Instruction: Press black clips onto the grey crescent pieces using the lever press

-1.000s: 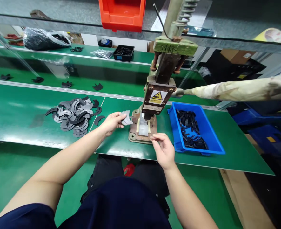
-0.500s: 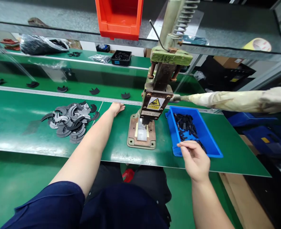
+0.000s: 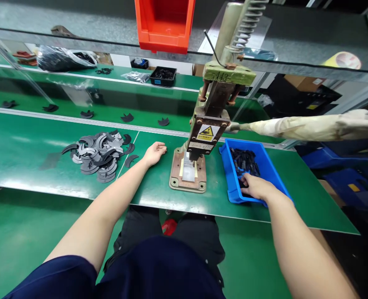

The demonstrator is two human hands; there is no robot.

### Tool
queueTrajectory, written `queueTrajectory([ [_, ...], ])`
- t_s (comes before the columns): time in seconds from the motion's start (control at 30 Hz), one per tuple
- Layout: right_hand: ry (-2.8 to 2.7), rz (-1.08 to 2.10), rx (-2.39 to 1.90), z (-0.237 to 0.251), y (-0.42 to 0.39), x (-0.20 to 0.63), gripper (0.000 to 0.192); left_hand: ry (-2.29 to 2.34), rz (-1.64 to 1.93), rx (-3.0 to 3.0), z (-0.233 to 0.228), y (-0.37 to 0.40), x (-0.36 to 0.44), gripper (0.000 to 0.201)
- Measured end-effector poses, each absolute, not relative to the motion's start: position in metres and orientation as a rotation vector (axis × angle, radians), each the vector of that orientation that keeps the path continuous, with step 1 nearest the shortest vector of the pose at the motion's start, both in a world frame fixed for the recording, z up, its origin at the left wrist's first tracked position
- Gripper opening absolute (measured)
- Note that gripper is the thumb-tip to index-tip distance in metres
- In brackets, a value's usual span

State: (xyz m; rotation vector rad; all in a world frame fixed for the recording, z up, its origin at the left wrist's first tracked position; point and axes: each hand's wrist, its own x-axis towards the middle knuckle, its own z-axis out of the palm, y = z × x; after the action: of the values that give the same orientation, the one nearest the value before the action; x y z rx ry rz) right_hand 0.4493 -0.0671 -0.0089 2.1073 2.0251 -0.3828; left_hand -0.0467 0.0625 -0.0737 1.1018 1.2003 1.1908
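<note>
My left hand [image 3: 155, 152] rests loosely curled on the green table, holding nothing, between a heap of grey crescent-shaped parts [image 3: 98, 154] and the base plate [image 3: 187, 176] of a hand press [image 3: 213, 112]. My right hand [image 3: 256, 187] reaches down into the blue bin [image 3: 277, 176] among the small black parts [image 3: 244, 160]; its fingertips are hidden among them, so a grip cannot be made out. The press's cloth-wrapped lever [image 3: 314, 126] sticks out to the right above the bin.
Single grey crescent parts [image 3: 163, 121] lie spaced along the green conveyor belt behind the table. An orange bin [image 3: 165, 23] sits on the shelf above. A black tray [image 3: 162, 75] and plastic bags [image 3: 62, 59] are on the far bench. Blue crates [image 3: 330, 158] stand at right.
A second ago my left hand held a grey part at the press; it put it on the belt and drew back to the table. My right hand moved from the press into the blue bin.
</note>
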Motion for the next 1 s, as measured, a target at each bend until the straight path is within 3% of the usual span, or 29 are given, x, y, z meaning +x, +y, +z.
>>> queueTrajectory([
  [0.23,1.924,-0.389,2.067,0.01,-0.072,0.446,0.036,1.21,1.153,1.121,-0.071,0.039,-0.048,0.032],
  [0.47,1.916,-0.461,2.066,0.014,-0.077,0.443,0.053,1.191,1.129,1.194,-0.076,0.028,-0.05,0.032],
  [0.63,1.89,-0.481,2.052,0.004,-0.068,0.43,0.045,1.179,1.134,1.244,-0.08,0.026,-0.051,0.034],
  [0.87,2.088,-0.257,2.294,0.032,-0.076,0.433,0.034,1.187,1.13,1.254,-0.079,0.028,-0.051,0.041],
  [1.0,2.369,-0.005,2.464,0.055,-0.105,0.412,0.044,1.266,1.186,1.266,-0.066,0.017,-0.045,0.043],
])
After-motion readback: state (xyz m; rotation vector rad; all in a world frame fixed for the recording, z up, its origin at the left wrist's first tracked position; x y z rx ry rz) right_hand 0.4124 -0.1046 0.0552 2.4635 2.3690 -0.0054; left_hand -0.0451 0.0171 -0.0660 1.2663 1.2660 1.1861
